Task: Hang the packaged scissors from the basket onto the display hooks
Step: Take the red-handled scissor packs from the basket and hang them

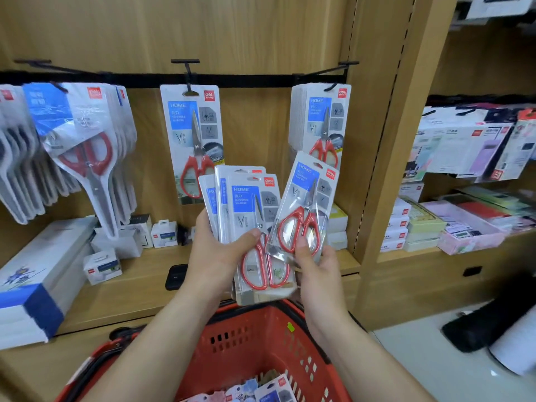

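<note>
My left hand (216,258) grips a fanned stack of packaged scissors (246,204) with red handles, thumb across the front pack. My right hand (314,264) pinches a single pack of scissors (307,204), tilted right and pulled apart from the stack. Both are held above the red basket (261,343), where more packs (261,393) lie at the bottom. On the wooden wall, the middle hook (188,74) carries one pack (193,140), and the right hook (333,79) carries several packs (322,126).
Larger scissors packs (84,146) crowd the left hooks. The shelf below holds white boxes (101,265), a big blue-and-white box (37,285) and a black device (175,275). Stationery shelves (464,216) stand to the right, with a dark object (478,326) on the floor.
</note>
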`<state>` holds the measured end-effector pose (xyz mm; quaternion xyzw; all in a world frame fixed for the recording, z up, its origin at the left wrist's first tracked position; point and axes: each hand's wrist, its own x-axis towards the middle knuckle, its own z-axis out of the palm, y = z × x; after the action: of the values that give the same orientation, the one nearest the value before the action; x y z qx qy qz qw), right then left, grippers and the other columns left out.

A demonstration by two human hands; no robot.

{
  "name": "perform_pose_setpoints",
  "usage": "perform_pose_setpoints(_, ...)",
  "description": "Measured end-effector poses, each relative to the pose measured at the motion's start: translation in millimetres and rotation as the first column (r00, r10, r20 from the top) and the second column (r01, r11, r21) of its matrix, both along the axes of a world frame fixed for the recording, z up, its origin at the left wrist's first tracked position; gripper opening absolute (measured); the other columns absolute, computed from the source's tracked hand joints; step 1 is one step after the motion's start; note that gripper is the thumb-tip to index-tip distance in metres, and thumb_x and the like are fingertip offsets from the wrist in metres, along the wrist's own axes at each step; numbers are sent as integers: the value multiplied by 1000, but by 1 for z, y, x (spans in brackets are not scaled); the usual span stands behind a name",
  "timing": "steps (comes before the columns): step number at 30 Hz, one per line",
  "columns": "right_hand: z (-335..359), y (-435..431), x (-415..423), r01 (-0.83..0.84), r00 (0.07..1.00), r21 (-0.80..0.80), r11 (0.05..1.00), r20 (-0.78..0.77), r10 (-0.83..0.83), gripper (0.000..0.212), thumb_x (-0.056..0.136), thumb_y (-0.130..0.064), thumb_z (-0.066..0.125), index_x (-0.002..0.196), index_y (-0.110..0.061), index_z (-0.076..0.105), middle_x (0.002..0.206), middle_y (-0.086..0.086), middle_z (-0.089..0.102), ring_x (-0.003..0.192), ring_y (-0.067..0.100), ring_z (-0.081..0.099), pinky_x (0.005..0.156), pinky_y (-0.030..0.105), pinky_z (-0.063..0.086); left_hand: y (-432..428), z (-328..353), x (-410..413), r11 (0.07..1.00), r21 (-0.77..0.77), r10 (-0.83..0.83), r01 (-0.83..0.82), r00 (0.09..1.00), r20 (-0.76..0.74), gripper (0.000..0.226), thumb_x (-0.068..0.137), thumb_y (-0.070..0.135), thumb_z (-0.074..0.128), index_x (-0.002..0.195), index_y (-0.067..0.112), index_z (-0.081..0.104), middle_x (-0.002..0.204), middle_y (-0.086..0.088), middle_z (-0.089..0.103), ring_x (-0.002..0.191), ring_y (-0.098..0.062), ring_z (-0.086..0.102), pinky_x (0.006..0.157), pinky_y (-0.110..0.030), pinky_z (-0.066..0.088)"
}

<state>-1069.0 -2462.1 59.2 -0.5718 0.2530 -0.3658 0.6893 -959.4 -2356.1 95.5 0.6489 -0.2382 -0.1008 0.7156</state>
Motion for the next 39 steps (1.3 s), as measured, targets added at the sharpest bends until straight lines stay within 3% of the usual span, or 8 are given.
perform_pose_setpoints(6,24,-31,-11,67,996,96,993,53,-72,34,101,-28,64,129,-10,57,117,9,73,91,21,75,69,34,64,7,10,4,998,14,61,-61,998,-7,60,80,9,86,128,29,57,116,4,75,102,-19,75,92,-49,61)
perform_pose_setpoints(18,111,-122,27,256,966,-210,944,97,-240,22,104,-18,59,126,-14,61,103,8,74,59,10,70,51,25,56,12,29,13,998,-14,57,-57,998,22,56,81,8,85,125,30,58,114,2,75,100,-22,76,91,-51,61)
perform_pose_setpoints(22,102,-126,29,294,953,-244,924,143,-266,53,105,-19,58,153,-29,39,109,-4,68,64,14,68,54,26,57,13,29,18,998,-27,54,-53,998,15,57,82,8,83,130,27,57,115,0,75,99,-21,76,88,-50,63)
perform_pose_setpoints(25,108,-134,42,291,956,-284,914,122,-266,51,105,-19,57,153,-28,44,110,-4,70,66,17,69,56,28,59,14,28,21,998,-28,55,-54,998,8,56,83,7,83,129,25,59,115,0,76,99,-22,76,87,-49,63)
perform_pose_setpoints(29,108,-142,62,219,965,-365,905,-56,-256,53,101,-30,60,152,-36,47,130,-8,64,99,24,72,83,40,62,16,26,22,997,-31,71,-71,997,22,56,82,7,83,130,23,59,112,3,76,97,-18,76,83,-40,63)
perform_pose_setpoints(32,96,-127,55,184,900,-524,832,-250,-357,53,99,-36,61,151,-36,47,130,-4,39,95,24,60,95,31,45,18,27,22,995,-32,91,-90,995,29,55,82,8,83,129,24,59,111,6,76,95,-13,76,80,-33,62)
perform_pose_setpoints(36,66,-50,24,-136,970,-326,935,-238,58,15,99,-40,64,112,-33,66,115,-3,69,97,18,70,83,39,58,14,25,23,995,-31,90,-90,996,18,56,81,8,84,129,23,60,113,4,76,98,-15,76,83,-36,62)
perform_pose_setpoints(39,43,4,8,-364,923,-200,909,-207,324,25,93,-39,72,116,-32,65,103,-11,75,92,10,74,65,35,63,8,20,18,995,-54,86,-84,996,33,50,81,4,83,123,24,62,109,6,77,96,-12,76,78,-28,61)
